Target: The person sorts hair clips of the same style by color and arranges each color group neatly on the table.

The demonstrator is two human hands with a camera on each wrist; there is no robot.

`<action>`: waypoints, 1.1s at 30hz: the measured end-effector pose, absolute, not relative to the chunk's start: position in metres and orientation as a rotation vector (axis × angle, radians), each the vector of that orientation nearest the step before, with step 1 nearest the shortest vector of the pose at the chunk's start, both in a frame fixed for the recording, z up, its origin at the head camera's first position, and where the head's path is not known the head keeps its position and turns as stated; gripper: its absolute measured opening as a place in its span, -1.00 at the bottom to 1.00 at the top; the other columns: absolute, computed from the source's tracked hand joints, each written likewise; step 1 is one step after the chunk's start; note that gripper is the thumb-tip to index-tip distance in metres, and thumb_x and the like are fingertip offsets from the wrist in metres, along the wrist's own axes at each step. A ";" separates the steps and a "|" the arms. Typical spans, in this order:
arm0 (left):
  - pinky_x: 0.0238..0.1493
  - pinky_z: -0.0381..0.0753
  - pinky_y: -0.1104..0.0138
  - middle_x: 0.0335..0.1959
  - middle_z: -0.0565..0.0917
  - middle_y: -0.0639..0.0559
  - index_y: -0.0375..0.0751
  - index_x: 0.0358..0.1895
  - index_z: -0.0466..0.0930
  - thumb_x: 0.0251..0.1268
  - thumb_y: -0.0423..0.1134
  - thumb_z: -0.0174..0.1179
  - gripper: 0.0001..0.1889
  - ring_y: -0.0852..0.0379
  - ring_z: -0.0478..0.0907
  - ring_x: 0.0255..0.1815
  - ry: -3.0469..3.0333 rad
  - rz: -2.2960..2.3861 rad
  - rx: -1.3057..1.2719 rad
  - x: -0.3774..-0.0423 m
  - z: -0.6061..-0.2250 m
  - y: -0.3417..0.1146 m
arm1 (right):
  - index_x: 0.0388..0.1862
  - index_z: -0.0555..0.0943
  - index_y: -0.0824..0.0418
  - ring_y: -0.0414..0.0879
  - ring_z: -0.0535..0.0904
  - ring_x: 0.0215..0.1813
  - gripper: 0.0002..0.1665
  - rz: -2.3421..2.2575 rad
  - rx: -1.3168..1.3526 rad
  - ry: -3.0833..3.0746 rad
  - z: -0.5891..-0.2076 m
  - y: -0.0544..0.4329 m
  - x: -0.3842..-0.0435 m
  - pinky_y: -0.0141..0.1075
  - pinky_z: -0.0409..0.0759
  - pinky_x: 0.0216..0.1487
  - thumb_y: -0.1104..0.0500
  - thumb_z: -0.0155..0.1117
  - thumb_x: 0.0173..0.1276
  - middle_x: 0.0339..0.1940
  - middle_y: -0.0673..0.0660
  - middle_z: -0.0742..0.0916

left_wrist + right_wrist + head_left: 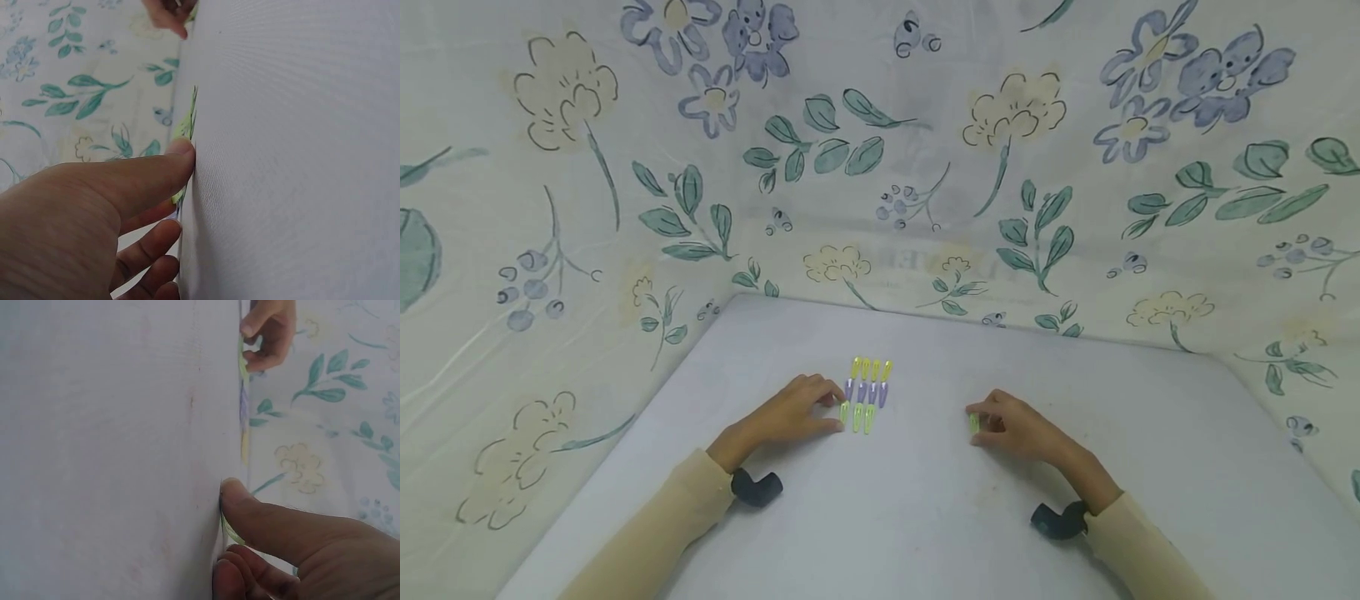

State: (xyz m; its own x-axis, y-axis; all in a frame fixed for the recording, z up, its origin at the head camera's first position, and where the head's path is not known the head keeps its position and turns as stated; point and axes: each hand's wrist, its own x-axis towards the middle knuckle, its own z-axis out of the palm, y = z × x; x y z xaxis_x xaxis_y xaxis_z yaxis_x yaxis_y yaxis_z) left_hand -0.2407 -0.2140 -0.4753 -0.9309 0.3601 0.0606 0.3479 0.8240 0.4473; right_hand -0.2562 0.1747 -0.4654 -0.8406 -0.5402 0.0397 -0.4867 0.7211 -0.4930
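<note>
Snap hair clips lie on the white tabletop in three rows: several yellow clips [866, 369] at the back, several purple clips [872, 393] in the middle, and green clips [869, 418] in front. At the left end of the front row, my left hand [797, 412] pinches a green hair clip [844, 412] by its two ends, between thumb and fingers. Off to the right, apart from the rows, my right hand [1018, 427] holds another green hair clip [974, 423] between thumb and fingers, low at the table. In the right wrist view, that clip [231, 532] shows partly behind the thumb.
The white table [925, 517] meets a floral cloth [925, 167] hanging behind it and along the left side. A dark band with a curved piece sits at each wrist, the left one [757, 488] and the right one [1060, 521].
</note>
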 end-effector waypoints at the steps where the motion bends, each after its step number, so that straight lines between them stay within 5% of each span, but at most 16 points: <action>1: 0.06 0.48 0.20 -0.14 0.58 0.20 0.07 0.09 0.59 0.16 0.00 0.44 -0.57 0.17 0.40 -0.02 2.975 0.723 0.579 -0.240 -0.475 -0.214 | 0.17 0.64 0.23 -0.20 0.50 -0.22 -0.46 -0.763 -0.863 2.819 -0.466 0.175 -0.256 -0.39 0.58 -0.17 0.11 0.50 0.21 -0.21 0.00 0.59; 19: 0.10 0.50 0.17 -0.13 0.59 0.17 0.04 0.09 0.59 0.15 -0.02 0.45 -0.56 0.14 0.42 0.01 2.980 0.710 0.548 -0.239 -0.471 -0.211 | 0.08 0.57 0.17 -0.27 0.50 -0.31 -0.56 -0.885 -0.932 2.779 -0.466 0.174 -0.253 -0.42 0.55 -0.25 0.22 0.47 0.23 -0.34 -0.09 0.63; 26: 0.06 0.49 0.19 -0.13 0.59 0.17 0.02 0.09 0.58 0.16 -0.02 0.44 -0.56 0.14 0.42 -0.01 2.991 0.709 0.595 -0.239 -0.473 -0.213 | -0.10 0.61 0.08 -0.23 0.52 -0.36 -0.81 -1.017 -0.907 2.773 -0.464 0.169 -0.250 -0.39 0.54 -0.30 0.32 0.24 0.39 -0.41 -0.08 0.64; 33: 0.06 0.49 0.17 -0.13 0.59 0.16 0.02 0.10 0.58 0.16 -0.01 0.44 -0.56 0.13 0.41 -0.01 2.977 0.720 0.593 -0.239 -0.473 -0.216 | -0.10 0.66 0.16 -0.15 0.58 -0.36 -0.88 -1.244 -0.770 2.715 -0.463 0.160 -0.248 -0.39 0.57 -0.33 0.21 0.26 0.44 -0.42 -0.01 0.66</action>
